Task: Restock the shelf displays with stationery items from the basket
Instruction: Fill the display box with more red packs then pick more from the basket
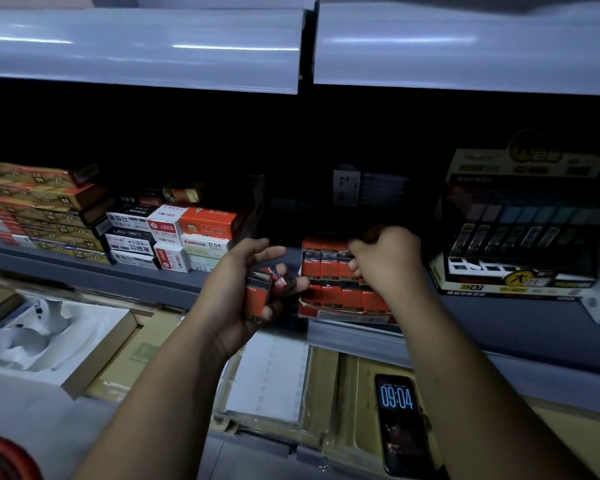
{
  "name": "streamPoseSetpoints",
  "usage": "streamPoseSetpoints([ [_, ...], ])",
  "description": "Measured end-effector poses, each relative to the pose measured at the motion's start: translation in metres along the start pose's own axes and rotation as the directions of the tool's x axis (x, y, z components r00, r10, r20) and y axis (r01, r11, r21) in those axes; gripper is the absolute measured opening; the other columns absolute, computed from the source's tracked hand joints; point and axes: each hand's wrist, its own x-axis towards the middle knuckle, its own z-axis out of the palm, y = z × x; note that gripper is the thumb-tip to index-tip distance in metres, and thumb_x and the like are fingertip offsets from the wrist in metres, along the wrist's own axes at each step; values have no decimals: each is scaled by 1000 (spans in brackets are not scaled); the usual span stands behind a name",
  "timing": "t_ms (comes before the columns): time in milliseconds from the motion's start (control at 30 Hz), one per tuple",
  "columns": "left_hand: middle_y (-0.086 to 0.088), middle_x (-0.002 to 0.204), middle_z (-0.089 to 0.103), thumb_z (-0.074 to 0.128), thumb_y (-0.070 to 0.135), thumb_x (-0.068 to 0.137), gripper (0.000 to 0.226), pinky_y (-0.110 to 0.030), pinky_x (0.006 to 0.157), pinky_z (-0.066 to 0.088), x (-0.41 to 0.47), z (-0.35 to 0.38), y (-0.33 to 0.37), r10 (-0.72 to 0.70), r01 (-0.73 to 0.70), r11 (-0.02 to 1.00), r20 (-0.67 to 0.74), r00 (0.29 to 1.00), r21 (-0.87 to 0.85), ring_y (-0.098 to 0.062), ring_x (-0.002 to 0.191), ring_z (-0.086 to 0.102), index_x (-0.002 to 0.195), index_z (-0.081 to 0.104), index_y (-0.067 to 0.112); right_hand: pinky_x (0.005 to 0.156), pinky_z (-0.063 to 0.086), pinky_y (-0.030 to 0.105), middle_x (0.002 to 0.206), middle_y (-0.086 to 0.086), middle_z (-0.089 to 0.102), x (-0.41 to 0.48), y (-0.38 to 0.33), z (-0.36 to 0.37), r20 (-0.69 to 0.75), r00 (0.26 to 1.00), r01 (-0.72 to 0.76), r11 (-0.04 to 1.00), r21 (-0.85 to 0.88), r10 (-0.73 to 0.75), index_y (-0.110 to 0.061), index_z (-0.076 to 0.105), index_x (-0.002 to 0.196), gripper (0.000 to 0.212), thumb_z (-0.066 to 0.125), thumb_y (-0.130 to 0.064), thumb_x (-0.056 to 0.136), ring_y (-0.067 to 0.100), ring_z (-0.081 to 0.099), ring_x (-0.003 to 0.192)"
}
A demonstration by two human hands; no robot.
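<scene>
Since the next placing turns on one short reach to the right, entries note how each item lies to the tray.

Shelf (146,280): grey, middle tier, carrying the stock. The back is too dark to read.

Basket (4,459): a red rim at the lower left corner, mostly out of frame and only judged to be the basket. It lies well apart from both hands, down and to their left.

Tray (340,308): a red card display at the shelf's front edge, right of centre. Red stock stands in it in rows, long axis upright and leaning back a little. Its far right end is hidden.

Right hand (385,258): directly over the tray's back rows and touching them, so much the nearer hand. Its fingers curl down against the thumb and pinch a pack (347,254) at the top of the back row.

Left hand (236,292): just beside the tray's left edge, not touching it, palm turned toward it. Thumb and lower fingers are clamped round the packs (257,296), and the index finger is stretched free.

Packs: a few, small and red, long axis roughly upright, close to the lie of those in the tray.

Judgement: filling is under way. The supply sits left of the tray, so the next one likely passes sideways to the right hand with little turning.
</scene>
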Motion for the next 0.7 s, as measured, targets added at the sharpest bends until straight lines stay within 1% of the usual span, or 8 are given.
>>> streamPoseSetpoints([
  [100,-3,70,62,54,33,101,25,-18,30,31,-1,0,0,2,-2,1000,9,1000,13,-27,72,75,113,60,12,52,49,25,73,12,68,-1,-2,0,-6,999,36,994,-105,-36,1,66,72,28,64,-18,93,25,65,62],
  [200,-3,71,62,53,34,101,25,-19,30,31,0,0,0,14,-14,1000,5,1000,0,-28,74,75,113,61,13,50,37,24,72,7,57,-11,-7,3,-84,978,180,973,-143,-193,-10,53,68,32,62,-22,97,16,52,55],
  [367,-3,74,62,54,37,100,31,-18,31,31,6,0,0,30,-31,998,-26,999,-46,-28,73,74,119,61,14,59,39,9,82,-6,56,-38,-28,4,4,881,465,868,173,-473,-18,73,92,4,69,-20,92,3,54,66],
  [433,-6,79,67,55,37,99,31,-17,32,33,5,1,0,38,-38,999,-8,999,-11,-27,69,74,120,63,14,62,45,10,84,-7,57,-47,-32,8,89,860,456,836,305,-502,-15,75,86,9,69,-15,93,1,56,67],
  [533,-16,94,69,57,40,98,37,-20,33,35,5,1,1,51,-54,995,38,998,80,-23,57,64,122,66,14,65,60,38,88,-10,57,-54,-34,11,205,855,368,836,407,-476,-19,74,84,12,69,-22,94,16,62,69],
  [567,-18,99,69,57,42,98,40,-22,34,35,5,1,1,58,-64,992,51,997,112,-23,56,61,124,66,14,65,60,39,91,-12,57,-54,-34,10,240,848,354,842,408,-473,-20,75,85,11,70,-25,93,19,62,72],
  [633,-17,101,70,55,43,98,42,-22,35,35,4,0,0,72,-80,984,56,996,157,-23,56,57,126,66,14,63,53,22,96,-14,56,-52,-33,8,329,815,330,849,413,-477,-20,76,88,7,72,-24,92,9,60,72],
  [700,-20,101,71,53,45,100,43,-22,36,35,5,0,-1,67,-79,977,66,996,196,-28,64,57,127,64,14,64,48,17,95,-19,55,-50,-30,6,410,782,300,860,413,-469,-20,76,87,3,74,-21,90,2,57,69],
])
